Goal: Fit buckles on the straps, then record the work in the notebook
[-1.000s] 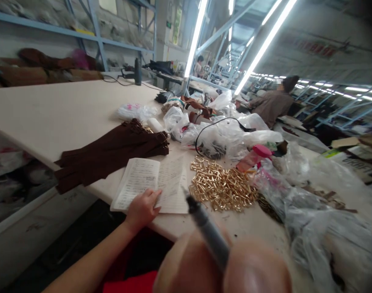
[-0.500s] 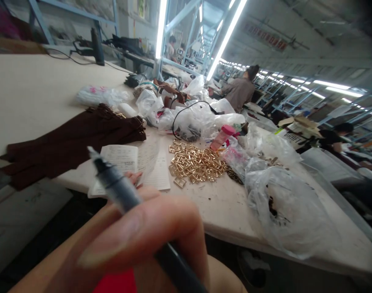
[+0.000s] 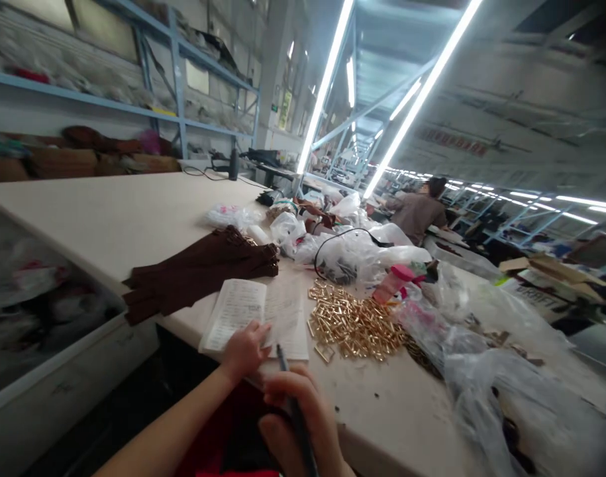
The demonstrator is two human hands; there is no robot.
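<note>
An open notebook (image 3: 238, 308) with handwriting on its pages lies at the near edge of the table. My left hand (image 3: 246, 348) rests on its lower part with the fingers spread a little and nothing held. To its right, my right hand (image 3: 303, 404) is closed round a dark pen (image 3: 297, 421), whose tip points up towards the notebook's lower edge. Right of the pages is a pile of gold metal buckles (image 3: 355, 324). A bundle of dark brown strips (image 3: 203, 268) lies behind and left of the notebook.
Clear plastic bags (image 3: 347, 255) and a pink-lidded container (image 3: 395, 283) lie behind the buckles, with more plastic (image 3: 511, 397) at the right. A white bin (image 3: 64, 358) stands left of the table (image 3: 108, 218). A person (image 3: 419, 212) is farther back.
My right hand with the pen has dropped away from in front of the camera, towards the notebook. My left hand now shows more fully on the notebook. The view has shifted, showing shelves at left.
</note>
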